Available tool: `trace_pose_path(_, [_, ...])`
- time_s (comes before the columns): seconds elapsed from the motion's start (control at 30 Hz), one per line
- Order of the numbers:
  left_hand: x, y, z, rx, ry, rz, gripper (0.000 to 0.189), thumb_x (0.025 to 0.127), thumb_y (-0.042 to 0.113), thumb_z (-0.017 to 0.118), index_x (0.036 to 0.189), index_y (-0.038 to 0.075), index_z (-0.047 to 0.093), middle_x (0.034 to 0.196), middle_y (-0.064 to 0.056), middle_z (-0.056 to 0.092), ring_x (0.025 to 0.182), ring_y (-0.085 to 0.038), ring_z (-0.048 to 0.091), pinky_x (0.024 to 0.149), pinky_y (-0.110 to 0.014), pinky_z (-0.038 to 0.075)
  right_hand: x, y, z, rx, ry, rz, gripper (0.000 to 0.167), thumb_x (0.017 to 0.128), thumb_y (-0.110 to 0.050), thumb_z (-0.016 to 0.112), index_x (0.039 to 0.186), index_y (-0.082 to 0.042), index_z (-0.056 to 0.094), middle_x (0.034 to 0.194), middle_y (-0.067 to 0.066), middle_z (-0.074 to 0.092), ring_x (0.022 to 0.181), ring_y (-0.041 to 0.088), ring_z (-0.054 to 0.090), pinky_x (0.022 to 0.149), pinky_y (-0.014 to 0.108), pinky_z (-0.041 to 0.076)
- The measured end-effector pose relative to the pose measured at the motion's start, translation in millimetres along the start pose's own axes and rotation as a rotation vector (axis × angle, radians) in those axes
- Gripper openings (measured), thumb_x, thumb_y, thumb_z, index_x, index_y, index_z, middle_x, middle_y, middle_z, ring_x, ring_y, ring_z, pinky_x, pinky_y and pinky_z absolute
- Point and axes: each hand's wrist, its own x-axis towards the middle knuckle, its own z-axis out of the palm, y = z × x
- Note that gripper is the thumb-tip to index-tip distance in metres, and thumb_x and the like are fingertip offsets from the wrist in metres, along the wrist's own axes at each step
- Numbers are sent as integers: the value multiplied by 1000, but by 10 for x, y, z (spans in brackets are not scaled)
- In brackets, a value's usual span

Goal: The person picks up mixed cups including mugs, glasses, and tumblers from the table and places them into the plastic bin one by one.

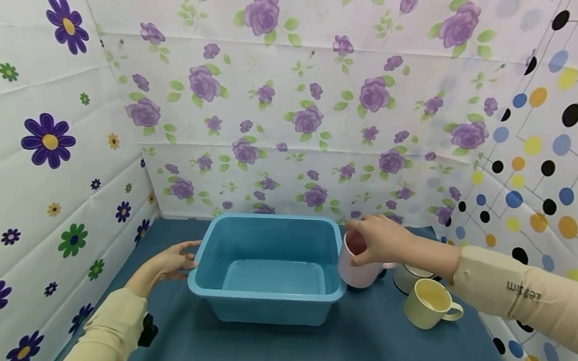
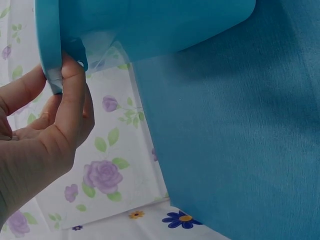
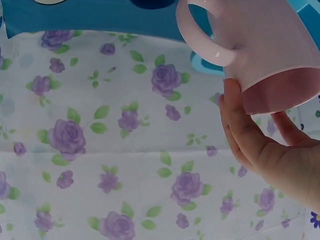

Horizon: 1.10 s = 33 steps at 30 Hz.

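A blue plastic basin [image 1: 268, 295] stands on the blue tabletop with its inside showing bare. My left hand [image 1: 168, 264] is at the basin's left side; in the left wrist view its thumb and fingers [image 2: 72, 100] pinch the rim. At the opposite side, my right hand [image 1: 387, 239] holds a pink mug [image 1: 355, 270] by its upper edge, close against the basin's right rim. In the right wrist view, the fingers [image 3: 240, 120] lie along the outside of the mug near its mouth, and the handle [image 3: 192, 35] is free of the hand.
Right of the pink mug stand a pale yellow mug [image 1: 425, 307] and a whitish mug [image 1: 402, 280] with a dark rim, partly hidden by the right arm. Something dark shows behind the pink mug. Patterned cloth walls [image 1: 279, 175] border the table at the back and both sides.
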Motion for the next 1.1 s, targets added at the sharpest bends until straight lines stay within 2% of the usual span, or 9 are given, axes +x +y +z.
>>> trace_pose_path(0.3, [1,7,-4,13,-5,-8,69,93,-2,51,149,-4,10,124,-29,53,100,-24,64,87,-51,51,117,-160,30,26,19,-30,54,72,-35,78,117,-10,61,92,12,59,76,24,55,59,30,49])
trace_pose_path(0.47, [4,17,0,12,-6,2,70,93,-2,51,149,-3,9,123,-28,54,98,-23,64,84,-48,53,184,-249,12,26,3,-43,50,74,-33,77,115,-11,61,95,13,58,74,22,55,59,30,50])
trace_pose_path(0.63, [3,3,-7,7,-11,12,70,93,-2,51,149,-4,9,119,-26,55,97,-22,64,86,-50,52,235,-357,13,30,-18,-79,49,75,-31,76,116,-11,60,98,15,57,75,23,54,59,30,48])
trace_pose_path(0.9, [3,3,-2,3,-1,2,70,92,-3,52,149,-3,10,119,-26,56,97,-24,65,84,-50,53,387,-502,43,12,-32,-136,46,76,-29,74,116,-12,59,94,9,63,79,22,55,59,29,46])
trace_pose_path(1.1, [7,-7,-53,-9,-53,24,75,91,2,56,149,-2,10,113,-19,59,95,-20,65,82,-45,54,545,-563,40,-5,-41,-115,50,76,-32,75,119,-12,58,100,10,63,85,24,57,63,31,50])
